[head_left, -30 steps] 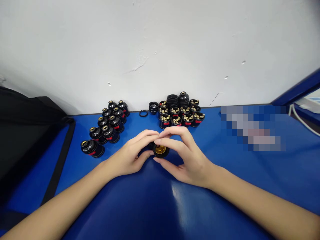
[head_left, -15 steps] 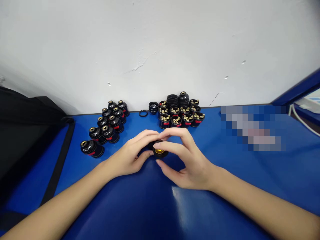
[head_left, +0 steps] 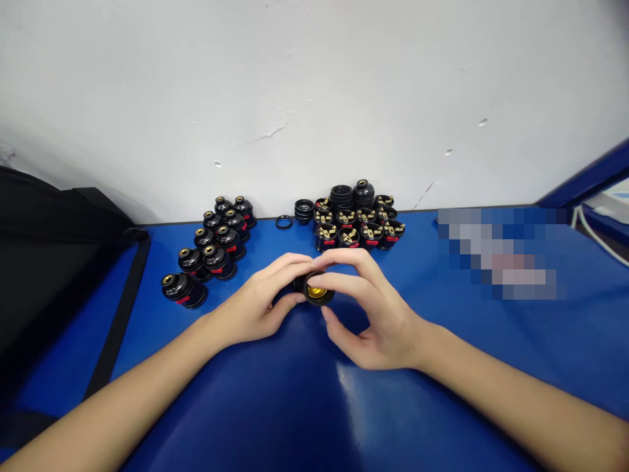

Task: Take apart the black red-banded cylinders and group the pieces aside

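Note:
Near the middle of the blue table is a black socket (head_left: 319, 296) with a gold inside, its open end turned to the right and toward me. My left hand (head_left: 263, 298) grips it from the left, thumb below and fingers over the top. My right hand (head_left: 376, 308) curves around its right end. The right fingertips touch the upper rim, while the right thumb is apart from it, below and to the right. The fingers partly cover the socket body.
Several closed black sockets (head_left: 216, 259) stand at the left. Behind my hands are several open sockets (head_left: 371, 233) with brass contacts, black caps (head_left: 341, 196) and a thin black ring (head_left: 284, 222). A black bag (head_left: 54, 255) lies far left; a pixelated patch covers the right.
My right thumb has moved right, away from the socket's lower edge, and more of the gold inside shows. The whole view has shifted slightly.

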